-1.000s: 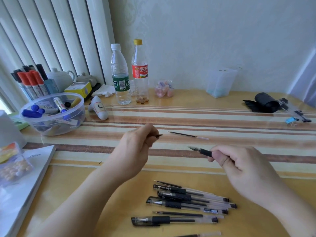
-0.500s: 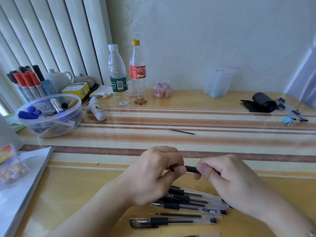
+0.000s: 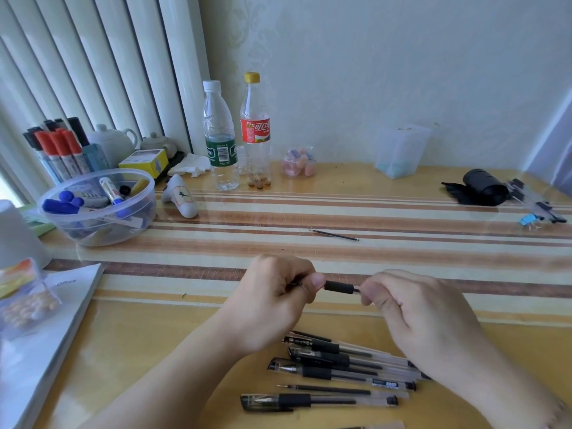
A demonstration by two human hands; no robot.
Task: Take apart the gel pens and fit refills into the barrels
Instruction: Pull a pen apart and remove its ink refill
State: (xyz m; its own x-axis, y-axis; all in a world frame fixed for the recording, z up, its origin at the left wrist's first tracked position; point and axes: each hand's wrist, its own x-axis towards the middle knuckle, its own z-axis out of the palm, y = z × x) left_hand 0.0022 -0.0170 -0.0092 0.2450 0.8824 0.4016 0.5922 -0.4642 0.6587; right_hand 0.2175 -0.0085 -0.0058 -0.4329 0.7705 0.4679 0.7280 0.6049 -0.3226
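Observation:
Both hands hold one gel pen [image 3: 339,287] level above the table's near half; only its black rubber grip shows between them. My left hand [image 3: 272,300] pinches the tip end with thumb and fingers. My right hand [image 3: 414,308] is closed around the barrel end, which is hidden in the fist. Below the hands lies a pile of several gel pens [image 3: 337,366] with clear barrels and black grips, plus a bare refill [image 3: 328,390] among them. A single thin black refill [image 3: 334,235] lies alone on the striped mat farther back.
A clear bowl of markers [image 3: 96,209] stands at the left, with a marker holder [image 3: 58,153] behind it. Two bottles [image 3: 238,134] stand at the back centre. A white booklet [image 3: 40,329] lies at the near left. A black roll [image 3: 483,187] and clips sit far right.
A second ago my hands were apart, the right holding the pen, the left pinching a small dark piece. They came together and now both grip the same pen.

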